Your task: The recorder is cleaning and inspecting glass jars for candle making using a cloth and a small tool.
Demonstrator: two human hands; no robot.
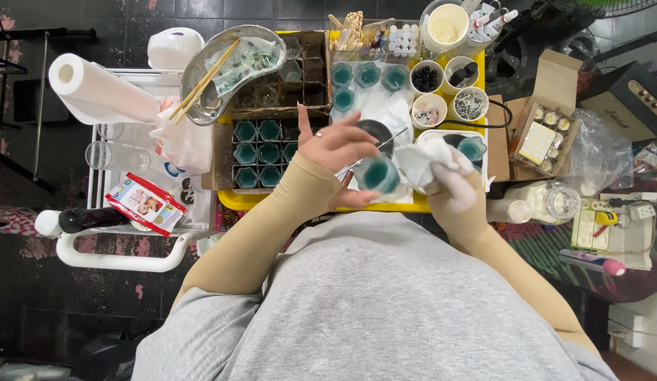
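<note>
My left hand [340, 152] holds a small glass cup of teal wax [378, 174] over the yellow tray [252, 202], with a thin metal stick [385, 143] running past its fingers. My right hand [452, 185] grips a crumpled white tissue [426, 159] pressed against the cup's right side. A cardboard divider box [263, 152] with several teal-filled cups sits just left of my left hand. More teal cups [366, 75] stand further back on the tray.
A paper towel roll [95, 90] and a metal kidney dish with wooden sticks [222, 67] lie at the left. Small bowls of beads and clips [448, 92] stand at the back right. A glass jar [547, 202] and open carton [547, 127] sit at the right.
</note>
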